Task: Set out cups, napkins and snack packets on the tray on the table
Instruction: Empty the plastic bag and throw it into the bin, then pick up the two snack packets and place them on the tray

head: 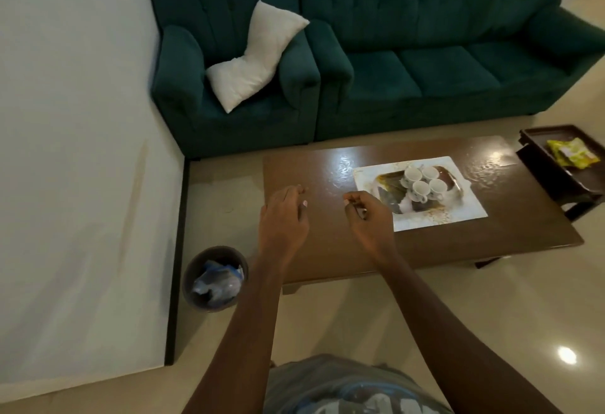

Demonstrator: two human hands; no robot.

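Four small white ceramic cups (420, 188) clustered upright on patterned oval tray (386, 181), atop white mat (458, 210), right half of glossy brown wooden counter (458, 240). Yellow-green snack packet (571, 153) apart on dark side table (537, 138). Left hand (284, 214), right hand (368, 214) over counter, loosely curled, empty.

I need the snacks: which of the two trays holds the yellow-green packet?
The dark wooden tray past the brown table's right end: the yellow-green snack packet lies in it. The patterned tray on the table carries white cups instead.

Cups (424, 183) on tray (453, 179) on table (327, 243); sofa (425, 37) behind; bin (188, 286) left.
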